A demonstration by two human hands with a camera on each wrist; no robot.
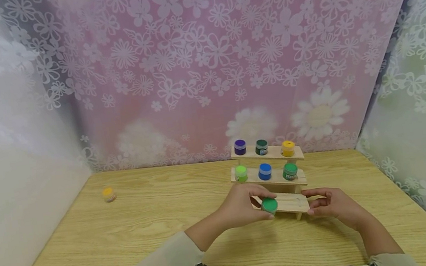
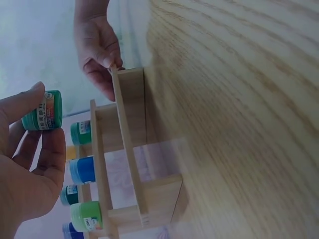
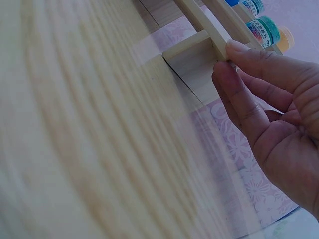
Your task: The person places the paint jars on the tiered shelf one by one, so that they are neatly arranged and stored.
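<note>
Between thumb and fingers, my left hand (image 1: 240,205) holds a small green paint jar (image 1: 269,207) close over the lowest step of a three-step wooden rack (image 1: 295,203). The left wrist view shows the jar (image 2: 46,112) raised off the board, its printed label visible. My right hand (image 1: 337,207) pinches the right end of that same lowest step; in the right wrist view the thumb lies on the board's (image 3: 212,35) upper side with fingers beneath. Light green (image 1: 241,173), blue (image 1: 265,171) and green (image 1: 290,171) jars stand on the middle step.
The top step carries purple (image 1: 240,147), dark green (image 1: 261,147) and yellow (image 1: 287,148) jars. Another yellow-lidded jar (image 1: 109,194) is far left on the wood-grain table (image 1: 110,245). Flowered curtains (image 1: 172,66) enclose the table at the back and sides.
</note>
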